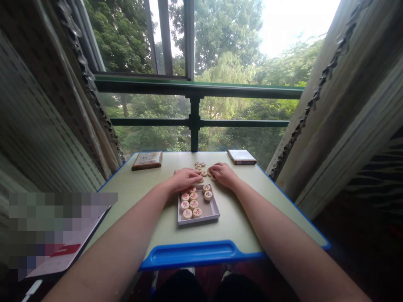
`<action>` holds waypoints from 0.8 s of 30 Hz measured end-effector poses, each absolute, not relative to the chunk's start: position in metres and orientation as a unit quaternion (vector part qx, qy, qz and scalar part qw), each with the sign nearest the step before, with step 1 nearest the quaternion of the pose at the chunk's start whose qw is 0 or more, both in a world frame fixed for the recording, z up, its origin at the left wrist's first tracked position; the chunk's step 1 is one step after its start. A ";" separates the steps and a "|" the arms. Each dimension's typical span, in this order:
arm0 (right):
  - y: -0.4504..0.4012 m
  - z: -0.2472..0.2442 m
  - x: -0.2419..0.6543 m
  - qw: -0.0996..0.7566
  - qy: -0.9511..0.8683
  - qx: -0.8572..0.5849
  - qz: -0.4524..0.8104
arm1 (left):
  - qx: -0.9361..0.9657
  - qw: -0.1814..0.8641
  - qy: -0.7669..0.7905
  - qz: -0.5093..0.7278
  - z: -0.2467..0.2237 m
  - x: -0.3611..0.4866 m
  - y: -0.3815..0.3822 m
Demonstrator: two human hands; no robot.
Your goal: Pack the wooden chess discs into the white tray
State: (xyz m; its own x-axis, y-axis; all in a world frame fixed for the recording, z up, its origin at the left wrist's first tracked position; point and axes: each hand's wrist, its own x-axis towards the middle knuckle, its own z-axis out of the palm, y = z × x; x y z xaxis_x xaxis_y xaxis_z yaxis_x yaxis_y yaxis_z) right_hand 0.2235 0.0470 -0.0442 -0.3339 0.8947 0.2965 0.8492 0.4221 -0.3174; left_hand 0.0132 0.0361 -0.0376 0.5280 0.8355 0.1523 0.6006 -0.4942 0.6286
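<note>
A shallow white box [213,216] lies on the pale green table [236,235], holding several round wooden pieces with red characters [187,214] at its left and two with dark characters [208,196] at its upper right. Beyond the box is a loose cluster of wooden pieces [204,173]. My left hand [186,179] reaches over the box's far left corner, fingertips at the cluster's near left side; what it may hold is hidden. At the cluster's right side, my right hand [223,174] has its fingers bent down onto pieces, its grip too small to make out.
A brown-edged flat box [147,160] lies at the table's back left, and a pale flat box [242,156] at the back right. A blue tray edge [192,253] runs along the front. Curtains flank the table; a green railing [201,89] stands behind it.
</note>
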 end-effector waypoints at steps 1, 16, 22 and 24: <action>0.047 -0.044 0.224 0.225 -0.805 -0.546 0.054 | 0.827 0.279 0.429 0.231 -0.039 0.011 0.038; 0.042 -0.043 0.229 0.236 -0.781 -0.575 0.060 | 0.697 0.401 0.447 0.393 -0.049 -0.007 0.055; 0.045 -0.043 0.227 0.277 -0.721 -0.618 0.144 | 0.678 0.317 0.506 0.428 -0.055 -0.015 0.064; 0.044 -0.043 0.227 0.318 -0.683 -0.620 0.218 | 0.664 0.320 0.525 0.426 -0.061 -0.017 0.067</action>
State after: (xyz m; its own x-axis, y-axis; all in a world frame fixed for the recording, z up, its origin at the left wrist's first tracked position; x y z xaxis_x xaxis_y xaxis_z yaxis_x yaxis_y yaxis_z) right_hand 0.2269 0.0441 -0.0429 -0.0290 0.9859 0.1646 0.7084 0.1364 -0.6925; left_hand -0.0172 0.0670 -0.0609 0.0861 0.9693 0.2301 0.4242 -0.2447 0.8719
